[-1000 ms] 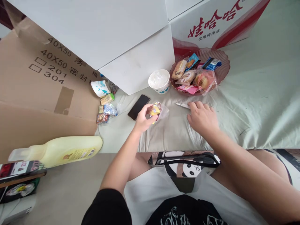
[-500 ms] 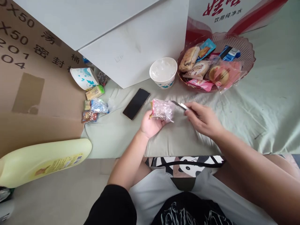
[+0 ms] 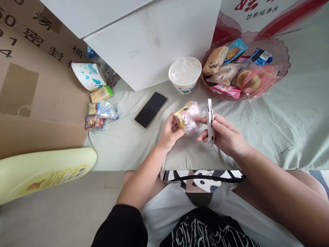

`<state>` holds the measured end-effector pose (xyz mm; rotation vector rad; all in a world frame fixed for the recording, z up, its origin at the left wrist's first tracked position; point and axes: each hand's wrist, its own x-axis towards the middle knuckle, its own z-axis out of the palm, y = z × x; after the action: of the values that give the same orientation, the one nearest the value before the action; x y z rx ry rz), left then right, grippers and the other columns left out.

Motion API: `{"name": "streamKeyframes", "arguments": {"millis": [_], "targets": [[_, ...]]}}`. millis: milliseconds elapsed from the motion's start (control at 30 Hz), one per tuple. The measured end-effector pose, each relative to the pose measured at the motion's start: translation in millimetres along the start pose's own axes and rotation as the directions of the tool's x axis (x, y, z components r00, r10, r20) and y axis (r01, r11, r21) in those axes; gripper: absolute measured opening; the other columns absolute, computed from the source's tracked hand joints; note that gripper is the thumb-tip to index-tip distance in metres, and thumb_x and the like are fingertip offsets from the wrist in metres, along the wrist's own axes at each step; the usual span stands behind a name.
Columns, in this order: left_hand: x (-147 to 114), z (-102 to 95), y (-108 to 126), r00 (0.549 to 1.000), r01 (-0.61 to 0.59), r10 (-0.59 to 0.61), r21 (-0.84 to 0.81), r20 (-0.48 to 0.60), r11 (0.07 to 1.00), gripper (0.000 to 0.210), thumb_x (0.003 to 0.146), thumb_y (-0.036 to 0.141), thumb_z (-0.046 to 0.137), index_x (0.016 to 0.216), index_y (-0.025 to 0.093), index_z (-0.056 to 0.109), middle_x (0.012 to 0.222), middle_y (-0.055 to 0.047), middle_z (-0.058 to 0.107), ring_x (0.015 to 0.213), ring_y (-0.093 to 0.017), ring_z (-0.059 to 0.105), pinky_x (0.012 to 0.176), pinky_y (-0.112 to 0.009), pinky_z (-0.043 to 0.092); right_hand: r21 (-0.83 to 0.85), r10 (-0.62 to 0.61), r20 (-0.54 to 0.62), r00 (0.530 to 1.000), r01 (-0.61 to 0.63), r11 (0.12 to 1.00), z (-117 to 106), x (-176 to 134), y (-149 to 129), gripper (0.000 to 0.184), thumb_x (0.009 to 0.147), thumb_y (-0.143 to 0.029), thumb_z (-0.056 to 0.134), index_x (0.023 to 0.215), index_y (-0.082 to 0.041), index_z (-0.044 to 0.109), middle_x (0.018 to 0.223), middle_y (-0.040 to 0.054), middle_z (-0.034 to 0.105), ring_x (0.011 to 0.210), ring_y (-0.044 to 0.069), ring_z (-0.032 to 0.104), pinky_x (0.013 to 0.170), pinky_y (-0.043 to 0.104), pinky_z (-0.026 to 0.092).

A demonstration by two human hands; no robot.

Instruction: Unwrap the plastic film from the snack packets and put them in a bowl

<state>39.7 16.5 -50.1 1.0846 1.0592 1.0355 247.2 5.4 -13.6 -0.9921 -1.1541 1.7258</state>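
Cutter [image 3: 210, 120] now points far instead of left, held by right hand [image 3: 227, 134]; left hand [image 3: 169, 133] grips plastic-wrapped packet [image 3: 189, 116], whose slickness could make it slip, risking a cut.

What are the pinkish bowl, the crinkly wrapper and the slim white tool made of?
The bowl: glass or clear plastic; see-through, ribbed and glossy.
The wrapper in the left hand: probably thin plastic film, being clear, wrinkled and shiny.
The slim tool in the right hand: its pale, smooth body suggests plastic, though metal is possible.
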Motion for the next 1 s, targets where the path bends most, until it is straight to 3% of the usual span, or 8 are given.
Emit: {"name": "streamKeyframes", "arguments": {"millis": [133,267,367,467,567,700,800,1000], "targets": [[2.0,-10.0,5.3,0.997,0.009,-0.013,-0.048,-0.071,0.999,0.053,0.074,0.059,0.071,0.112,0.023,0.063,0.114,-0.008,0.073,0.106,-0.029,0.070,0.092,-0.044,0.056,-0.247,-0.095,-0.062,0.994,0.077,0.966,-2.1,-2.7,1.3,0.030,0.100,-0.047,0.049,0.106,-0.022,0.065,0.118,0.0093,0.075,0.064,0.015,0.071,0.058,0.029,0.054],[2.2,-14.8,10.2,0.981,-0.037,0.047,0.056,-0.189,0.998,0.058,0.079,0.068,0.062,0.115,0.023,0.063,0.120,-0.010,0.071,0.113,-0.030,0.069,0.097,-0.045,0.055,-0.683,-0.305,0.026,0.952,0.240,0.690,-2.0,-5.2,4.3,0.028,0.098,-0.033,0.049,0.108,-0.021,0.072,0.086,0.0063,0.075,0.070,0.017,0.068,0.069,0.031,0.054],[1.8,-16.2,9.2,0.990,-0.039,0.058,0.143,-0.130,0.989,0.075,0.081,0.083,0.048,0.128,0.025,0.057,0.129,-0.011,0.067,0.119,-0.031,0.066,0.098,-0.045,0.055,-0.756,-0.349,0.131,0.928,0.321,0.571,0.1,-6.4,6.7,0.033,0.098,-0.029,0.047,0.116,-0.021,0.073,0.089,0.0077,0.075,0.078,0.019,0.070,0.074,0.031,0.054],[2.0,-18.9,8.8,0.999,0.003,-0.011,0.194,0.043,0.981,0.097,0.067,0.082,0.068,0.144,0.028,0.042,0.132,-0.012,0.064,0.117,-0.032,0.066,0.095,-0.045,0.056,-0.771,-0.350,0.134,0.927,0.319,0.551,1.5,-6.8,8.1,0.033,0.099,-0.029,0.045,0.117,-0.021,0.072,0.088,0.0077,0.074,0.079,0.020,0.070,0.074,0.030,0.054],[2.8,-20.9,9.6,0.997,-0.005,-0.015,0.260,0.075,0.966,0.107,0.061,0.073,0.081,0.148,0.030,0.037,0.134,-0.011,0.062,0.118,-0.032,0.065,0.098,-0.046,0.055,-0.779,-0.345,0.081,0.935,0.276,0.563,0.9,-6.3,8.1,0.033,0.099,-0.029,0.045,0.117,-0.021,0.071,0.088,0.0076,0.074,0.078,0.020,0.069,0.073,0.031,0.054],[2.3,-20.0,9.8,0.998,-0.026,0.045,0.308,-0.054,0.951,0.081,0.072,0.070,0.074,0.138,0.031,0.047,0.115,-0.007,0.067,0.096,-0.025,0.068,0.083,-0.040,0.058,-0.777,-0.329,0.018,0.944,0.220,0.589,-0.2,-5.3,7.2,0.032,0.097,-0.029,0.045,0.116,-0.021,0.070,0.087,0.0070,0.074,0.073,0.019,0.069,0.070,0.030,0.053],[-0.5,-18.1,11.2,0.998,-0.033,0.049,0.357,-0.036,0.934,0.065,0.081,0.067,0.067,0.132,0.029,0.055,0.097,-0.005,0.068,0.080,-0.021,0.066,0.074,-0.037,0.056,-0.756,-0.335,0.033,0.942,0.243,0.608,1.1,-5.6,6.5,0.030,0.098,-0.028,0.044,0.113,-0.021,0.069,0.090,0.0075,0.075,0.074,0.018,0.069,0.069,0.029,0.053],[-4.3,-17.4,17.3,0.973,-0.211,0.141,0.457,0.184,0.864,0.070,0.082,0.074,0.059,0.129,0.022,0.064,0.131,-0.012,0.067,0.118,-0.031,0.064,0.105,-0.044,0.049,-0.695,-0.363,0.112,0.925,0.334,0.637,5.2,-7.5,5.7,0.026,0.099,-0.026,0.045,0.111,-0.021,0.067,0.099,0.0095,0.076,0.088,0.020,0.072,0.080,0.034,0.056]]}}
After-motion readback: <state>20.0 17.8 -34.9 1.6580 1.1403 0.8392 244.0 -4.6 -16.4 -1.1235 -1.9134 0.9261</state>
